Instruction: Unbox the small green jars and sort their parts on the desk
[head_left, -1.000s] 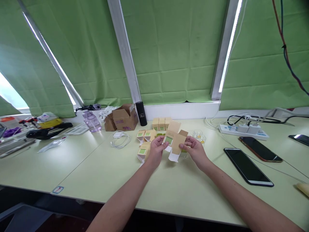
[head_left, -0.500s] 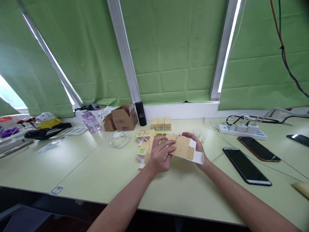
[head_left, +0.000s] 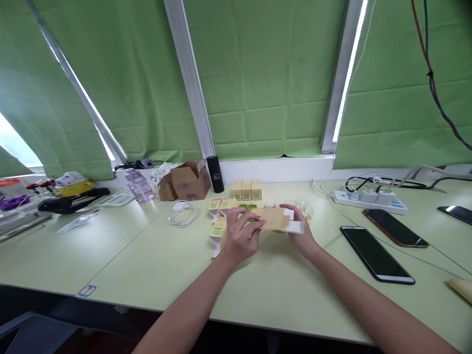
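Observation:
Between my two hands, above the table, is a tan cardboard box blank [head_left: 275, 219] with white flaps on its right end. My left hand [head_left: 241, 233] pinches its left end with the fingers on top. My right hand [head_left: 300, 231] grips the right end from behind; the cardboard hides part of its fingers. Open small boxes [head_left: 218, 231] with green squares sit just left of my left hand. Three small tan boxes [head_left: 246, 190] stand in a row behind. Green items [head_left: 251, 207] and clear plastic containers [head_left: 304, 208] lie beyond the blank, partly covered.
A brown carton [head_left: 190, 182], a black cylinder [head_left: 215, 173] and a purple-tinted bottle [head_left: 139, 186] stand at the back left. A coiled white cable [head_left: 184, 213] lies nearer. To the right are a power strip [head_left: 370, 199] and phones [head_left: 376, 254].
The blank has turned from facing me with its flaps hanging down to lying lengthwise, white flaps pointing right. Over the last half second it has tilted flatter and my right hand shifted slightly left.

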`<act>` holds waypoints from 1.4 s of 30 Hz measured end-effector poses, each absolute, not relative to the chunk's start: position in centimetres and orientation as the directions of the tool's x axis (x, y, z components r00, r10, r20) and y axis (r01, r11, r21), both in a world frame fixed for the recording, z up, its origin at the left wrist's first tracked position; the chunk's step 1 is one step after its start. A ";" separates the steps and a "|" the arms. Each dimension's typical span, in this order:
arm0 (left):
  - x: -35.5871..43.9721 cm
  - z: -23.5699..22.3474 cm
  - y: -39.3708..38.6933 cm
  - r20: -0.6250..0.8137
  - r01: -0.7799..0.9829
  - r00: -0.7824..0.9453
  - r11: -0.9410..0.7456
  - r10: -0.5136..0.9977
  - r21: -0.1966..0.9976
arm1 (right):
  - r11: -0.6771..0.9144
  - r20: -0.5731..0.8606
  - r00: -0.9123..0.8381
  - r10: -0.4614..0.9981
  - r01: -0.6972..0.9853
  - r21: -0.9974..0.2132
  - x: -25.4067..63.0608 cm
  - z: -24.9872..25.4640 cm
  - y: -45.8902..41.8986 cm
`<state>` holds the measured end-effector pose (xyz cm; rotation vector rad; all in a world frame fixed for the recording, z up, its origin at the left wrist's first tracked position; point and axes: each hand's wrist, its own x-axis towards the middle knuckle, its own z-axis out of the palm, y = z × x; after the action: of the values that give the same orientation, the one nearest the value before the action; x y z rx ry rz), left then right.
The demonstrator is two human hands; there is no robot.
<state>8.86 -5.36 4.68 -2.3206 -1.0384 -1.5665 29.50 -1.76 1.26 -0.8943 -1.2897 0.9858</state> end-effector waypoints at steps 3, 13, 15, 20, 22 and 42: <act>8.4 5.9 -4.9 0.906 0.600 -0.007 -0.723 0.424 0.343 | 0.344 0.347 0.069 0.935 0.054 -0.937 29.5 1.4 -1.9; -1.5 10.6 -4.2 0.468 0.370 -0.400 -0.328 0.788 0.869 | 0.356 0.364 0.072 0.929 0.103 -0.929 30.0 1.2 -1.6; -4.4 10.9 -4.7 0.409 0.418 -0.445 -0.219 0.797 0.881 | 0.357 0.367 0.079 0.927 0.118 -0.927 30.0 1.2 -1.6; -10.0 10.0 -5.9 0.220 0.495 -0.487 0.060 0.845 0.867 | 0.352 0.366 0.095 0.926 0.142 -0.925 30.2 1.0 -1.4; -11.2 9.1 -6.3 0.123 0.527 -0.445 0.148 0.887 0.837 | 0.356 0.372 0.100 0.923 0.151 -0.922 30.2 0.9 -1.3; -7.9 5.8 -6.4 0.023 0.685 -0.268 0.174 0.963 0.708 | 0.304 0.316 0.051 0.948 0.164 -0.939 30.1 0.0 -1.0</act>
<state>-7.90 -6.40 5.84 -2.0721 -2.7007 -1.1485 30.13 -0.98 0.01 -1.1142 -1.3960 0.8410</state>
